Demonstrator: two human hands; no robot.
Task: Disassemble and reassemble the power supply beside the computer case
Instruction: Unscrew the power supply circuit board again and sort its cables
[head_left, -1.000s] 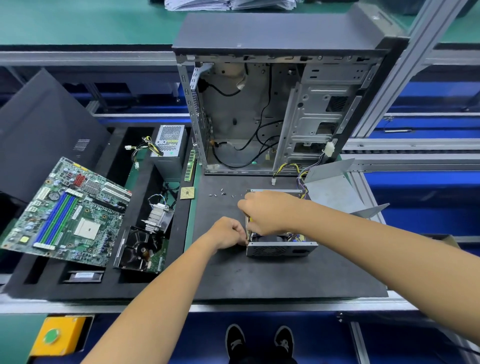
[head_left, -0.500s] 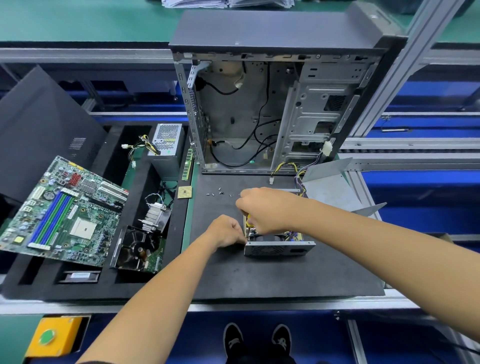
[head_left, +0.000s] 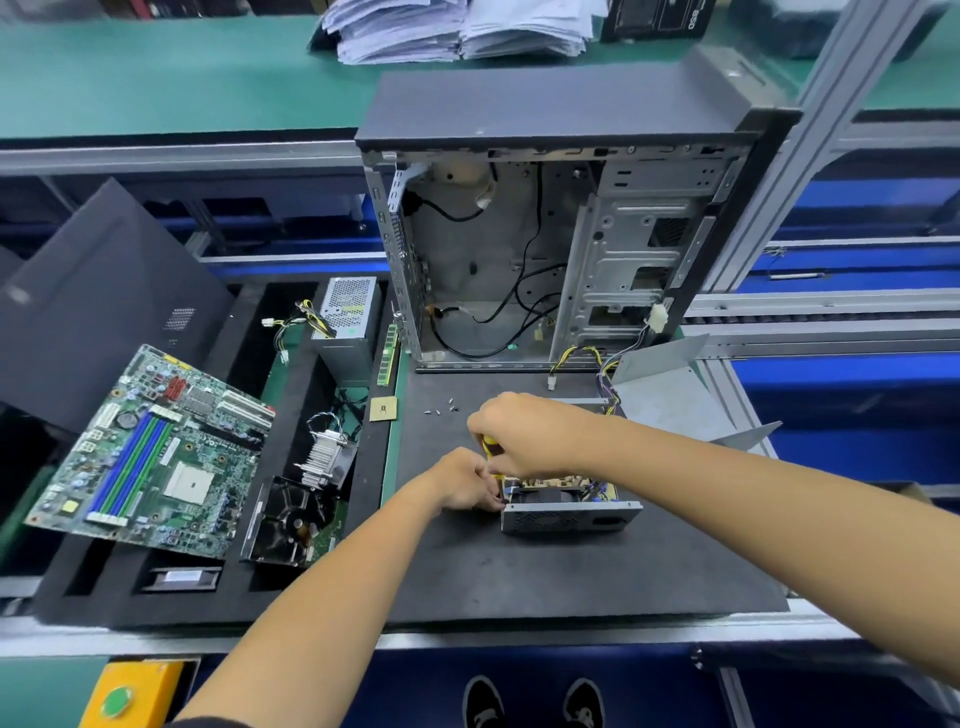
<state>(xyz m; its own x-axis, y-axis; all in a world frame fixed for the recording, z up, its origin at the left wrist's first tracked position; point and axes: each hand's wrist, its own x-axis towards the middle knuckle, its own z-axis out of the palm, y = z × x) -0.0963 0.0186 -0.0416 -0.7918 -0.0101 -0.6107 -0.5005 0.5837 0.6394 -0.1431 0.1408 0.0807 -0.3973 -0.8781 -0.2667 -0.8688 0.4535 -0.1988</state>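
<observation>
Here the open computer case (head_left: 561, 218) stands upright at the back of the black mat (head_left: 571, 566), and the uncovered power supply (head_left: 569, 512) lies just before it. The motherboard (head_left: 150, 452) leans far left; its print is too small to read. The right hand (head_left: 524, 434) grips a yellow-handled screwdriver (head_left: 489, 451) over the supply's left corner, where the left hand (head_left: 465, 480) has its fingers curled, pinching at that edge
</observation>
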